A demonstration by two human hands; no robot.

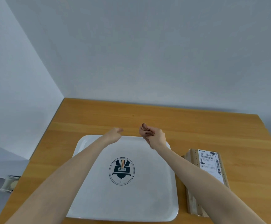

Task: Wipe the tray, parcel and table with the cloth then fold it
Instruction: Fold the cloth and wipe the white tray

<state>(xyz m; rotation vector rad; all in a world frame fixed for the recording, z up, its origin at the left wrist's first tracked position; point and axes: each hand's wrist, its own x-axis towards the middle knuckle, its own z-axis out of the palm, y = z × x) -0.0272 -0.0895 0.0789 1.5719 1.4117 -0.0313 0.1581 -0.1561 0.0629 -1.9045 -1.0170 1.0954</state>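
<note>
A white square tray (147,199) with a round black logo lies on the wooden table (196,126) in front of me. To its right, touching or nearly touching it, lies a brown cardboard parcel (194,160) with a white shipping label, partly hidden by my right forearm. My left hand (114,135) hovers over the tray's far edge, fingers curled in and nothing visible in it. My right hand (154,136) is over the tray's far right corner, its fingers also curled with dark nails showing. No cloth is in view.
Pale walls close the table's far edge and left side, meeting at the far left corner. Bare wood runs behind the tray and right of the parcel. A pale object (10,183) sits below the table's left edge.
</note>
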